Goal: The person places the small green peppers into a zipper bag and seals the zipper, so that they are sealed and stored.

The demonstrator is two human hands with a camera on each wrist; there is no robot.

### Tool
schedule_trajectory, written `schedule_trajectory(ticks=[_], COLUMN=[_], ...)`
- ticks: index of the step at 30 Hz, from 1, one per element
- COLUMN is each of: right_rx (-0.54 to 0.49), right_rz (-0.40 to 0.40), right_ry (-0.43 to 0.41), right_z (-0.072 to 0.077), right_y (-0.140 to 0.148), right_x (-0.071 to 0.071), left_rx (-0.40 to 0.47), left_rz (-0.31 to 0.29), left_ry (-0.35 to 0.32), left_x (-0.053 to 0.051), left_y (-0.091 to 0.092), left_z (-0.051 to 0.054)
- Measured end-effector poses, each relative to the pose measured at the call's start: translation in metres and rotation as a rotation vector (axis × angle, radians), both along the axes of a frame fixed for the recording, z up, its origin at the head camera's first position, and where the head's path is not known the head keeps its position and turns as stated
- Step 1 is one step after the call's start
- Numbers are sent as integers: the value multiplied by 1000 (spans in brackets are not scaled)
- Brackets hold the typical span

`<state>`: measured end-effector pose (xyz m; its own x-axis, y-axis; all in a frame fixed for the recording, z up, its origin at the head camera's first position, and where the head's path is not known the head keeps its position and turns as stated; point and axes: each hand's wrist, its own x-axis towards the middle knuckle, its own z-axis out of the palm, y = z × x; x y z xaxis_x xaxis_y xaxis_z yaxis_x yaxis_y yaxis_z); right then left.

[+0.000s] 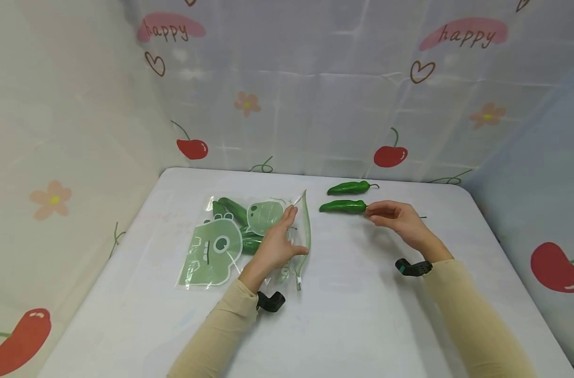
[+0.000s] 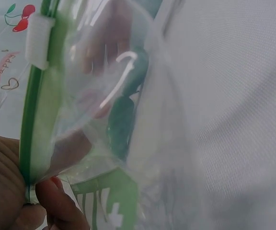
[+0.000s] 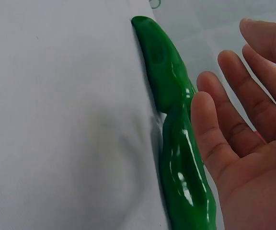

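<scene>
A clear zip bag (image 1: 213, 257) printed with green cartoon faces lies on the table, with several green peppers (image 1: 233, 209) inside. My left hand (image 1: 274, 247) is over its mouth, fingers extended and thumb spread toward the green zip strip (image 1: 306, 226). In the left wrist view, fingers (image 2: 61, 203) touch the strip's end, and more fingers show blurred through the plastic. My right hand (image 1: 395, 218) is at the stem end of a green pepper (image 1: 343, 206). Its fingers (image 3: 238, 110) look straight and spread beside two peppers (image 3: 183, 167) in the right wrist view.
Another green pepper (image 1: 349, 188) lies behind, near the table's back edge. A thin stem (image 1: 423, 217) sticks out right of my right hand; the rest is hidden. The white table (image 1: 338, 325) meets patterned curtains (image 1: 315, 115) at the back and sides.
</scene>
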<state>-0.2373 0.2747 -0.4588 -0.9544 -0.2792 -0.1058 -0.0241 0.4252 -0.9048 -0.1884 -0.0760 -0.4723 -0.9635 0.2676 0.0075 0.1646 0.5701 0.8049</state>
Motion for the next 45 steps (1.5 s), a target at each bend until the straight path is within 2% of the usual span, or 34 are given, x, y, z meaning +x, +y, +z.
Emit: schedule_trajectory(ticks=[11, 23, 29, 36, 45], right_rx=[11, 118, 123, 155, 191], right_rz=[-40, -88, -135, -209, -240], right_ry=[69, 23, 18, -12, -84], right_z=[8, 6, 2, -10, -29], right_y=[38, 70, 83, 92, 96], right_x=[-10, -25, -29, -31, -30], left_rx=[-8, -2, -11, -16, -8], left_rz=[5, -4, -6, -1, -5], left_ry=[2, -1, 8, -1, -3], left_x=[1, 2, 2, 1, 1], left_y=[0, 2, 3, 3, 2], left_z=[2, 2, 1, 0, -2])
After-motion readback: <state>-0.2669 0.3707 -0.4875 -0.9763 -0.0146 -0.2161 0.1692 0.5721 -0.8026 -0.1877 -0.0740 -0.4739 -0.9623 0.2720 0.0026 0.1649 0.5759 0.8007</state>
